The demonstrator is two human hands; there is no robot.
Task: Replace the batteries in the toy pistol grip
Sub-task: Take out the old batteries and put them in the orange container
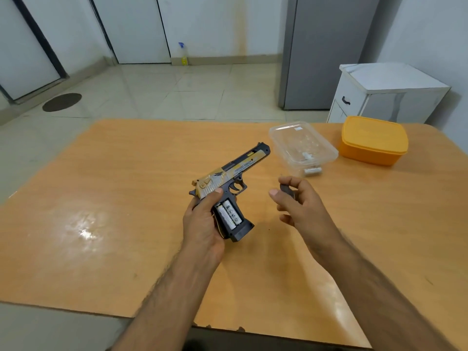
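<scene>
A gold and black toy pistol (235, 171) hangs above the wooden table (126, 198), barrel pointing up and to the right. My left hand (202, 224) grips it at the handle. The grip compartment is uncovered and two white batteries (229, 214) lie side by side inside it. To the right, apart from the pistol, my right hand (301, 203) pinches a small dark grey cover piece (287, 190) between thumb and fingers.
A clear plastic container (302, 148) with small white parts stands on the table right of the pistol's muzzle. An orange lidded box (373, 139) sits further right. Beyond the table are a white cabinet (385, 95), a grey fridge and tiled floor.
</scene>
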